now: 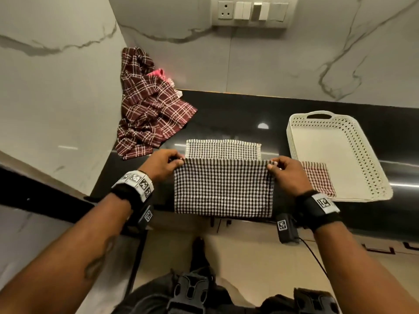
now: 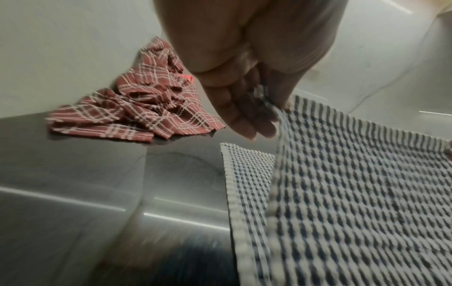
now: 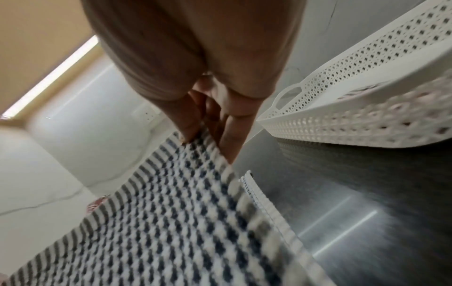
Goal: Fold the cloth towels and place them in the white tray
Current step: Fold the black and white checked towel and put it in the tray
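Note:
A black-and-white checked towel (image 1: 223,186) (image 2: 354,193) (image 3: 159,222) lies on the dark counter, its near half lifted over the far half. My left hand (image 1: 169,160) (image 2: 247,108) pinches the lifted edge's left corner. My right hand (image 1: 280,167) (image 3: 210,133) pinches its right corner. The white perforated tray (image 1: 367,152) (image 3: 354,108) stands to the right, with a folded red checked towel (image 1: 318,177) in its near left corner. A crumpled maroon plaid towel (image 1: 147,109) (image 2: 137,112) is heaped at the back left against the wall, with a bit of pink cloth (image 1: 162,74) showing in it.
The dark glossy counter (image 1: 238,114) runs along marble walls at the back and left. A socket and switch panel (image 1: 251,11) is on the back wall. The counter's front edge is just below the towel, with the floor beyond.

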